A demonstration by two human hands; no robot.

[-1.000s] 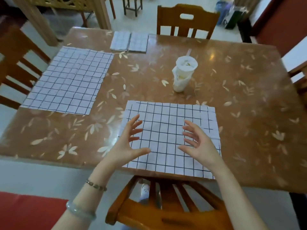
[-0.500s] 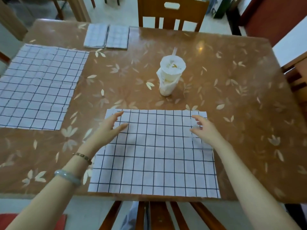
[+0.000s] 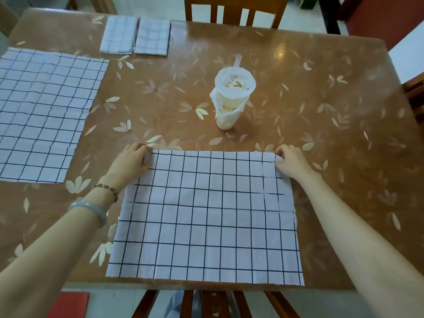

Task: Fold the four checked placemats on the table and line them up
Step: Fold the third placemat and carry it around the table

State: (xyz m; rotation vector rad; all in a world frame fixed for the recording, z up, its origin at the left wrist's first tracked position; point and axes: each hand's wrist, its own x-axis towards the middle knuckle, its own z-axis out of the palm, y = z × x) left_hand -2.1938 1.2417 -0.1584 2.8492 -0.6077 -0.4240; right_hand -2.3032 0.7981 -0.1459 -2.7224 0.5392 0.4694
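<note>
Placemat (image 3: 206, 214) corners pinched, left grip (image 3: 132, 160), right grip (image 3: 291, 162), cup (image 3: 231, 97) print blurred

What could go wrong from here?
1. The near placemat lies flush with the table edge; pulling its corners back could drag it off.
2. The right hand pinches a crumpled far corner, the left hand grips the other; the fold may skew.
3. The cup stands just beyond the far edge; a flick could tip it.
</note>
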